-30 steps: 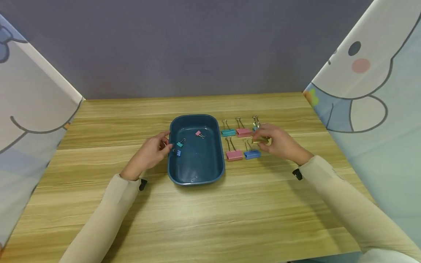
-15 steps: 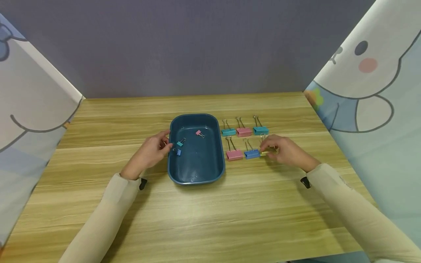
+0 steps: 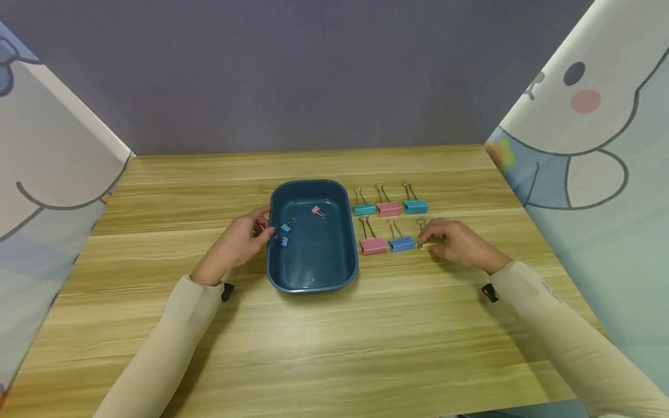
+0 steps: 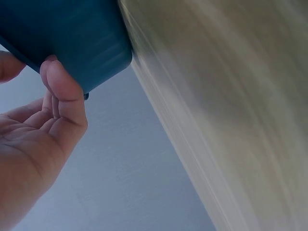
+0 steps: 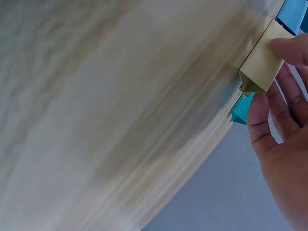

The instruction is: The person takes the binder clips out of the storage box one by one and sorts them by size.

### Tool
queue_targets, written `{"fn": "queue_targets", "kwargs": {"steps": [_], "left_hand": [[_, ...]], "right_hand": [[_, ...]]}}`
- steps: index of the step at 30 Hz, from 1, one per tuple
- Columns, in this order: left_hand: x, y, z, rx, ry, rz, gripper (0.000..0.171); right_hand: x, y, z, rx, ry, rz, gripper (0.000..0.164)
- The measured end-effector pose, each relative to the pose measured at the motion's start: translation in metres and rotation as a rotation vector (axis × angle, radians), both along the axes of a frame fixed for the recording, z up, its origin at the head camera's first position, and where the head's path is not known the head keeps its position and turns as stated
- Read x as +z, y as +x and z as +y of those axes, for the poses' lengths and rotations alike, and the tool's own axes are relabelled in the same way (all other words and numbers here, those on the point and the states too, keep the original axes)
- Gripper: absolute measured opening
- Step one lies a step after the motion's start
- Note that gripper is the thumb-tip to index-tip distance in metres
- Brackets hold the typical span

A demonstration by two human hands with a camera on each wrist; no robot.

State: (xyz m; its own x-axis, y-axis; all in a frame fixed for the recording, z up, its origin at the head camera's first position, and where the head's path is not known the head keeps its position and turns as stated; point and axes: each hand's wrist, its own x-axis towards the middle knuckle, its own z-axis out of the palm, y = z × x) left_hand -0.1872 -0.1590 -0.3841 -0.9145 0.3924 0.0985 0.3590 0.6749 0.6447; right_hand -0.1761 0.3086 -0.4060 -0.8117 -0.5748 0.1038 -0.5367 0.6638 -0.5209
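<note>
Left hand (image 3: 237, 241): curled fingers hold the blue tray (image 3: 319, 261) at its left rim | Right hand (image 3: 455, 239): thumb and fingers pinch a yellow clip (image 5: 262, 60), right of the tray | Other big clips (image 3: 388, 209): right of the tray | Small clips (image 3: 286, 228): inside the tray

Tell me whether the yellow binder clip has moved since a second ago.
Yes: in the head view, the yellow binder clip has shifted right and downward against the large blue binder clip.

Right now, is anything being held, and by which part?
The right hand pinches the yellow binder clip by its body. The left hand touches the left side of the blue tray; whether it grips, I cannot tell.
</note>
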Motion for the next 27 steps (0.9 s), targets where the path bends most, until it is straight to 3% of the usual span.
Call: {"fn": "queue_targets", "kwargs": {"steps": [11, 19, 27], "left_hand": [[0.000, 0.001, -0.001, 0.004, 0.003, -0.012, 0.050], [0.000, 0.002, -0.001, 0.008, 0.000, -0.020, 0.050], [0.001, 0.002, 0.000, 0.008, 0.002, -0.025, 0.050]], "right_hand": [[0.001, -0.002, 0.001, 0.026, -0.025, 0.017, 0.031], [0.017, -0.005, -0.014, 0.057, -0.038, 0.130, 0.027], [0.030, -0.006, -0.034, 0.067, -0.020, 0.121, 0.026]]}}
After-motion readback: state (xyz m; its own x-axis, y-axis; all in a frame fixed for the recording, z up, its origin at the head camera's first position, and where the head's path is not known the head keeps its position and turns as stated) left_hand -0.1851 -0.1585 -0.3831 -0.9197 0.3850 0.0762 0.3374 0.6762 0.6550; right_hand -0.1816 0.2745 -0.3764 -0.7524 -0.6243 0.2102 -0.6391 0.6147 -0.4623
